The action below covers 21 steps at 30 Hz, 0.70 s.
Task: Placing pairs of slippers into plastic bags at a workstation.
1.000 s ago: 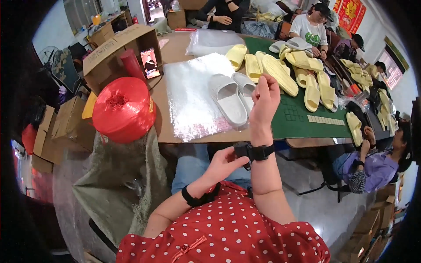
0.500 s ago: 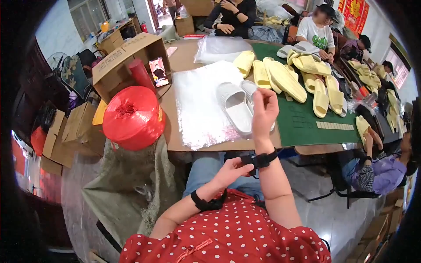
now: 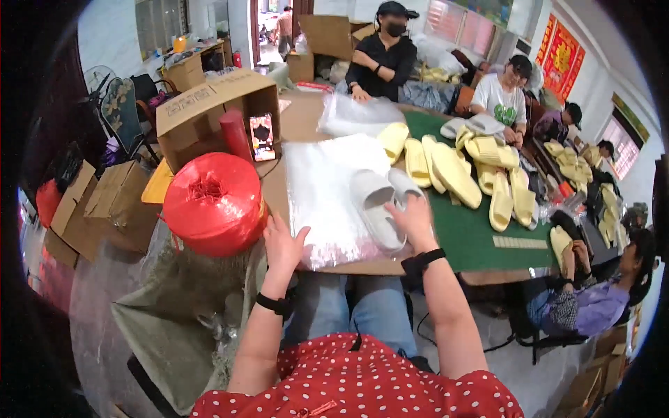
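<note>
A pair of light grey slide slippers point(image 3: 377, 212) lies on a stack of clear plastic bags point(image 3: 322, 202) at the table's near edge. My right hand point(image 3: 418, 224) is on the right-hand slipper of the pair, thumb toward the other one and fingers closed over its side; the hand covers part of that slipper. My left hand point(image 3: 282, 245) is open, fingers and thumb apart, by the left near corner of the bags. It holds nothing and is close to a big red roll of plastic twine point(image 3: 212, 202). Both wrists wear black bands.
Yellow slippers point(image 3: 456, 175) are heaped on a green mat point(image 3: 481, 247) to the right. Behind the roll stand a cardboard box point(image 3: 219, 97) and a propped phone point(image 3: 262, 137). More bags point(image 3: 359, 111) lie at the far side. Several people sit or stand around the tables.
My left hand has let go of the band at my right wrist and moved forward and left to the bags. My right hand has come down onto the grey slippers. The view has tilted up.
</note>
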{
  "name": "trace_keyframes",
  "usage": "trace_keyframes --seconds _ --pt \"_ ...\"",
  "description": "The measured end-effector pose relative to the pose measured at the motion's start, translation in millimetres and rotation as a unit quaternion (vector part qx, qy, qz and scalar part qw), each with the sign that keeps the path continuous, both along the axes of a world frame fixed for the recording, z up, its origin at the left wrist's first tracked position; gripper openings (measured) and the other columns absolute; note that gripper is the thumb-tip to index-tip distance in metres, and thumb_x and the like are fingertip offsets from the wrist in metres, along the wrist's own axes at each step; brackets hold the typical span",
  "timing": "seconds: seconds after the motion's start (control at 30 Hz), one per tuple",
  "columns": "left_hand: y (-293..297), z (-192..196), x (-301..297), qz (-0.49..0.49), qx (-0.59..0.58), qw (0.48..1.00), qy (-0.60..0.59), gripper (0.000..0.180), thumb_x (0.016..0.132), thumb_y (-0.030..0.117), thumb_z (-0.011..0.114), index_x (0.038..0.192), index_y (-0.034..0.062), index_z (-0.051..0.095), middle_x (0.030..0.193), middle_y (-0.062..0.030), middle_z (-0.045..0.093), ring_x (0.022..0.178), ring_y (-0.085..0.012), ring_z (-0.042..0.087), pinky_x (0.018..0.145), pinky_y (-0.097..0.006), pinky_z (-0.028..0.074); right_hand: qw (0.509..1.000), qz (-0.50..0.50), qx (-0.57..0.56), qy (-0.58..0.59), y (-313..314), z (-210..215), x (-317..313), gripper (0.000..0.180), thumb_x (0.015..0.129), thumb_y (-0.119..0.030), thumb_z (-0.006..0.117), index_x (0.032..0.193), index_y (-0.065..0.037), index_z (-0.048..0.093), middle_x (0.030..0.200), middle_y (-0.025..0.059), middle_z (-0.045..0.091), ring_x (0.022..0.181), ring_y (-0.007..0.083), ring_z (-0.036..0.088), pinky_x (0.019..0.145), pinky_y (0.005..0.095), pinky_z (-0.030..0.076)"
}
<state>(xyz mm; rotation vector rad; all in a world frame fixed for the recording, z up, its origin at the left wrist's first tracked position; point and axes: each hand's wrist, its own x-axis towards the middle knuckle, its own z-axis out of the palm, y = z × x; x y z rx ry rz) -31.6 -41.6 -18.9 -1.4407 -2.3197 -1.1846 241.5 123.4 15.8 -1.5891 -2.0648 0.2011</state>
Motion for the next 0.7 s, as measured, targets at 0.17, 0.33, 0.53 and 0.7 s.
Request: trace_keyframes --seconds 0.17,0.33,0.53,0.7 --pt "40 -9 -1 -0.061 -0.150 0.980 -0.120 0.090 0.086 0.045 0.070 0.142 -0.0123 0.031 0.137 -0.0353 0.044 0.128 -0.0504 0.040 0.107 -0.052 0.037 1.000 -0.002 -0.012 -0.001 21 -12 1 0.055 0.082 -0.049 0.068 0.100 0.004 0.064 0.106 0.0268 0.063 0.097 0.0406 0.062 0.083 0.0476 0.050" --pt "70 -5 -6 -0.068 -0.153 0.975 -0.147 0.080 0.086 0.036 0.071 0.143 -0.0073 0.034 0.130 -0.0316 0.054 0.118 -0.0461 0.054 0.102 -0.049 0.043 0.992 -0.013 -0.032 0.119 23 -15 19 0.040 0.084 -0.035 0.067 0.089 0.004 0.062 0.084 0.0239 0.064 0.083 0.0422 0.063 0.075 0.0475 0.049" --pt "100 -10 -27 -0.237 -0.045 0.855 -0.459 0.063 0.090 0.022 0.069 0.141 0.0001 0.040 0.129 -0.0184 0.060 0.115 -0.0316 0.059 0.096 -0.039 0.047 0.974 0.001 0.050 0.222 17 -32 9 0.030 0.085 -0.021 0.068 0.082 0.006 0.055 0.076 0.0236 0.059 0.073 0.0420 0.058 0.069 0.0469 0.046" --pt "100 -11 -17 -0.272 -0.021 0.782 -0.561 0.066 0.085 0.014 0.071 0.142 0.0049 0.039 0.122 -0.0157 0.060 0.107 -0.0261 0.060 0.089 -0.036 0.051 0.955 0.010 0.019 0.296 17 -34 16 0.028 0.084 -0.017 0.068 0.080 0.007 0.053 0.074 0.0221 0.057 0.068 0.0369 0.055 0.066 0.0427 0.045"
